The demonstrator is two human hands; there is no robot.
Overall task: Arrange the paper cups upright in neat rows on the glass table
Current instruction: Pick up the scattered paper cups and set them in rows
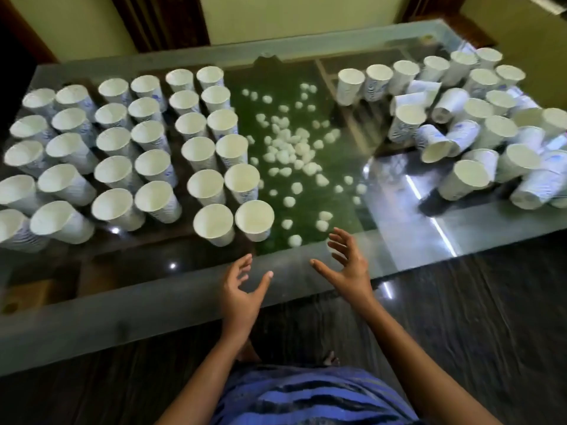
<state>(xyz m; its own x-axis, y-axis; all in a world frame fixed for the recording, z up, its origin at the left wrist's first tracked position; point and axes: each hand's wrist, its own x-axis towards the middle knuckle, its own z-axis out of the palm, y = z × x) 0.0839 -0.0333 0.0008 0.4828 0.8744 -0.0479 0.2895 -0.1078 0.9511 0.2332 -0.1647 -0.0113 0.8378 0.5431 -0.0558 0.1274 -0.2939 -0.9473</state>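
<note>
Several white paper cups with blue print stand upright in neat rows [147, 167] on the left half of the glass table [153, 305]. The nearest right-hand cup of those rows [254, 219] stands just beyond my left hand. A loose jumble of cups [469, 124] fills the right half, some upright, some tipped on their sides. My left hand [242, 289] and my right hand [346, 265] hover over the table's near edge, palms facing each other, fingers spread. Both hold nothing.
Under the glass in the middle lies a green surface strewn with several white pebbles [288, 148]. A wall and dark wooden frames stand behind the table. Dark wood floor [460, 317] runs along the near side, where my striped blue clothing [306, 397] shows.
</note>
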